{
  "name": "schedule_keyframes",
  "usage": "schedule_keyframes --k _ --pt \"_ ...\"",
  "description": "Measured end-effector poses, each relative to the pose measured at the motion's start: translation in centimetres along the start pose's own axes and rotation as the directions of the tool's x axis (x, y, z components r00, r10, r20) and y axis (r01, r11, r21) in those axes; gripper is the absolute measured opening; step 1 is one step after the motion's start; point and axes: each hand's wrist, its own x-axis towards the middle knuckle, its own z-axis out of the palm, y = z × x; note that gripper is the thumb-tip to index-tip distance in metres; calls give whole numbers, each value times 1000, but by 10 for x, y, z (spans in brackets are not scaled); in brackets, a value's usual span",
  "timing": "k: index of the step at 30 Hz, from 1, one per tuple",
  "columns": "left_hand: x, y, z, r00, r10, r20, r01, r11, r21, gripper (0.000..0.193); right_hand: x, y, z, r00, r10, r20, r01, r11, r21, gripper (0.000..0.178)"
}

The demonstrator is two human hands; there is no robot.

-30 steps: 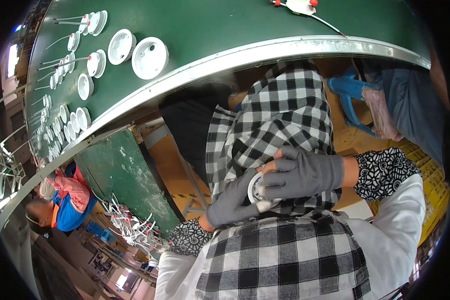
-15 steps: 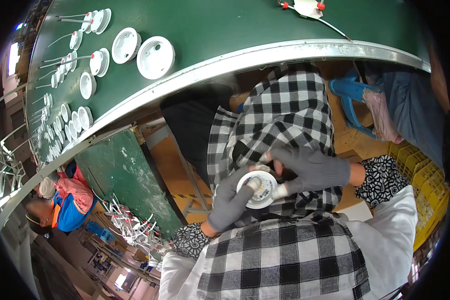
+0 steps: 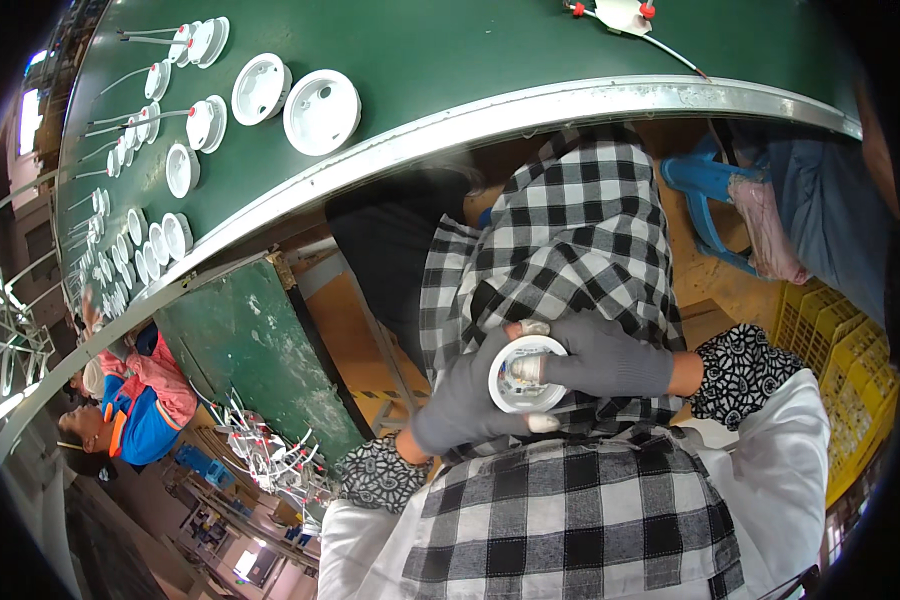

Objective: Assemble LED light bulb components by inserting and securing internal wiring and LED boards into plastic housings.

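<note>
Both my hands wear grey gloves and meet over my lap, above the black-and-white checked cloth. My left hand (image 3: 465, 400) cups a round white plastic housing (image 3: 526, 375) from the left and below. My right hand (image 3: 610, 357) comes in from the right, its fingers reaching into the open face of the housing. Inside the housing I see a small metallic part. More white round housings (image 3: 322, 111) lie on the green belt (image 3: 450, 50) beyond my knees.
The green belt curves away to the left with several white housings with wires (image 3: 175, 170) on it. A co-worker in red and blue (image 3: 135, 400) sits at far left. A yellow crate (image 3: 835, 360) and a blue stool (image 3: 710, 185) stand on the right. Loose white wires (image 3: 270, 455) lie below.
My right hand has slid off the housing's top, exposing its open face. The housing has tilted up toward me and now sits held between both hands.
</note>
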Motion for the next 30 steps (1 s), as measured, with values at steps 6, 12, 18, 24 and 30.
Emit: schedule_keyframes --k 6,12,18,24,30 --pt "5 -20 19 990 22 -140 -57 967 -249 96 5 -4 2 994 51 -92 -56 997 -56 38" --pt "3 -16 11 981 88 -173 -114 982 -153 100 5 -15 -8 999 -48 25 47 998 34 53" --pt "3 -8 16 962 -52 -267 -31 954 -297 96 1 -15 -6 1000 -29 -1 29 999 -15 49" --pt "2 -11 21 962 3 -275 -17 999 -49 94 2 -9 0 991 -63 -115 69 996 48 38" --pt "-1 -20 33 958 -10 -286 -46 981 -190 94 -1 -4 8 984 -118 -136 123 992 31 34"
